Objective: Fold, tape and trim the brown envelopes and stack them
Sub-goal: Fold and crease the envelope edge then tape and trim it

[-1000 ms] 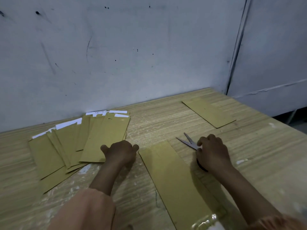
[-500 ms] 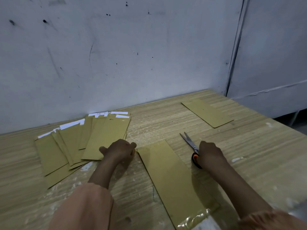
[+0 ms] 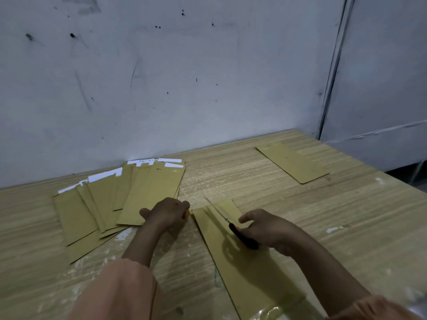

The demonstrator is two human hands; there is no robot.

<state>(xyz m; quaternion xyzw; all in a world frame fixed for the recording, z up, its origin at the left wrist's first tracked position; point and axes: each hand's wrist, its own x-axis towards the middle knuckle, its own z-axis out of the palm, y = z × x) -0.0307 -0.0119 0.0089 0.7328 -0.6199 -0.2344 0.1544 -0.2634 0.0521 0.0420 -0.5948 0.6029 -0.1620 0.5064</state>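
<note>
Two bare hands work at a wooden table set against a pale wall. The right hand grips a pair of scissors by the dark handles, fingers curled round them; the blades point away from the person and lie over the far end of a long brown envelope, which lies flat on the table between the two forearms. The blades appear nearly together — their exact gap cannot be told. The left hand rests just beside the envelope's far left corner, fingers curled in; something small and yellow-orange shows at its fingertips, but whether the hand pinches the envelope edge cannot be told. A fanned pile of envelopes lies to the left — overlapping, with white strips showing along their far ends. One single envelope lies flat, well apart, near the far right corner. Crinkled clear film covers the long envelope's near end.
</note>
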